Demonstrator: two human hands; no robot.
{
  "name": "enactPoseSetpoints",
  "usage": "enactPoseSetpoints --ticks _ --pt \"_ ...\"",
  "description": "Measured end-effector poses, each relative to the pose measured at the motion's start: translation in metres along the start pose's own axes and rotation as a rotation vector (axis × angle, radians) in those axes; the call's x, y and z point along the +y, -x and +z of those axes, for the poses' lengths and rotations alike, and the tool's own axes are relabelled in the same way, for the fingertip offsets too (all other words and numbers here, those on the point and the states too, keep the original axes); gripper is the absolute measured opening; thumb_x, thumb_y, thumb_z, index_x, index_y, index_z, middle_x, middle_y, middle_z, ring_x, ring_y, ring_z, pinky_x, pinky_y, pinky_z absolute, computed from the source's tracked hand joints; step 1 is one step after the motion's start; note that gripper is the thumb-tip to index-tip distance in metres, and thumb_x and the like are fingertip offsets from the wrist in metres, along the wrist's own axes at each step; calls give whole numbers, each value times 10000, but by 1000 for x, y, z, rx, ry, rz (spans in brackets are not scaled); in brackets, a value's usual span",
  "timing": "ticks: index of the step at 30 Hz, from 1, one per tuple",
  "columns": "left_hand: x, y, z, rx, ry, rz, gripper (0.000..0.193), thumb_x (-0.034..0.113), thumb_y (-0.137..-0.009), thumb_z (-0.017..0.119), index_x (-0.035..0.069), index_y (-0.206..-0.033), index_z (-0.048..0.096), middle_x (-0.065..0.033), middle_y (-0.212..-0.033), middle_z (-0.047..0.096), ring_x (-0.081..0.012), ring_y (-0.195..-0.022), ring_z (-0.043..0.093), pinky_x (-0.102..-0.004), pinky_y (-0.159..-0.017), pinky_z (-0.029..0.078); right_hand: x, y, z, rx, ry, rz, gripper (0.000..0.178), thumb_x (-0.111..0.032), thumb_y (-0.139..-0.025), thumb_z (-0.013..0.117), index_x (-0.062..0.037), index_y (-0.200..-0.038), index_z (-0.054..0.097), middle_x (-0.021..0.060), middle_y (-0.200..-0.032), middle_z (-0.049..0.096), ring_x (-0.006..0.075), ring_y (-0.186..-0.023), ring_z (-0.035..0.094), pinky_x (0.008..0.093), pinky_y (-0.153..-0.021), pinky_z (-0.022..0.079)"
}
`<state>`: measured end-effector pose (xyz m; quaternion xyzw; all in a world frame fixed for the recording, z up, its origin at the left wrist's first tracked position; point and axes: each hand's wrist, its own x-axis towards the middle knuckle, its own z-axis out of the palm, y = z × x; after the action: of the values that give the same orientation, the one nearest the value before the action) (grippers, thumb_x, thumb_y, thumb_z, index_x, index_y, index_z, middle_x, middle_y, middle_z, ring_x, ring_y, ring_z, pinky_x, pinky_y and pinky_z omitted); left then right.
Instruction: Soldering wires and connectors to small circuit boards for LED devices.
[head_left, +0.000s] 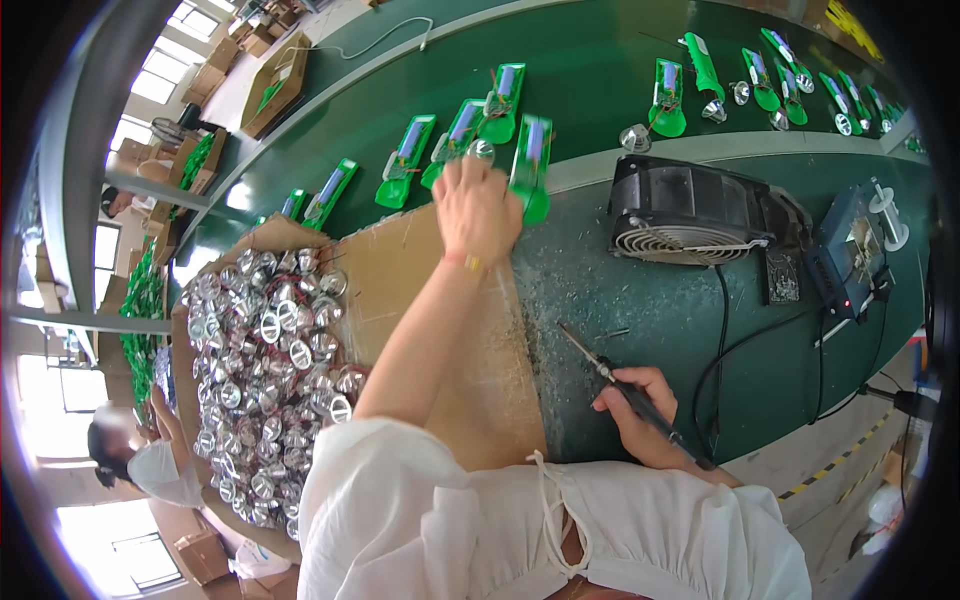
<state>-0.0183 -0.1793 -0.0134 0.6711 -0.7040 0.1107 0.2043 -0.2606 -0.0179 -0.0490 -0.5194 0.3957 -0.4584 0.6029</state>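
A slim soldering iron [608,371], black-handled with a metal shaft, slants across the right hand [645,410], its tip toward the upper left; a shiny silver reflector cup [482,149] sits at the left hand's [478,212] fingertips, grip unclear; just right stands an open green housing [531,196], lengthwise, its blue cylindrical cell [535,140] exposed.

White blouse [400,510], loose-cut, softly creased. Thin white cord [547,500] down front, looped near lower edge of view. Left sleeve [350,450] wide, plain, ending near elbow; left forearm [415,345] bare. Thin reddish band [457,259] round wrist, small yellow-gold piece [473,264] on it.
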Motion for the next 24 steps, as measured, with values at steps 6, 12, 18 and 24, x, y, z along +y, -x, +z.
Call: enactPoseSetpoints --ticks 6,12,18,24 --pt "6 165 -81 -35 87 -177 77 125 -641 636 71 -649 582 -69 -861 495 -280 -875 454 -398 -772 348 2 2 6 -65 -75 -9 234 -42 -836 578 34 -1024 462 114 -751 626 129 -687 617 250 -655 501" --pt "9 248 -139 83 89 -334 138 162 -662 710 78 -740 633 -90 -892 553 -278 -869 506 -385 -771 385 3 6 9 -58 94 -208 173 -53 -854 570 47 -975 496 116 -709 634 128 -620 612 245 -599 513" --pt "-46 276 -167 141 -130 -427 159 91 -708 645 107 -863 618 -47 -905 553 -249 -850 513 -374 -737 400 13 4 11 45 199 -276 164 -113 -867 562 34 -926 521 79 -678 601 118 -584 572 220 -547 464" --pt "-85 226 -144 31 -195 -258 215 179 -691 696 165 -906 697 -52 -1165 524 -280 -1113 444 -416 -930 335 8 13 15 47 197 -299 175 -109 -866 565 42 -944 525 88 -706 607 122 -594 580 229 -563 484"
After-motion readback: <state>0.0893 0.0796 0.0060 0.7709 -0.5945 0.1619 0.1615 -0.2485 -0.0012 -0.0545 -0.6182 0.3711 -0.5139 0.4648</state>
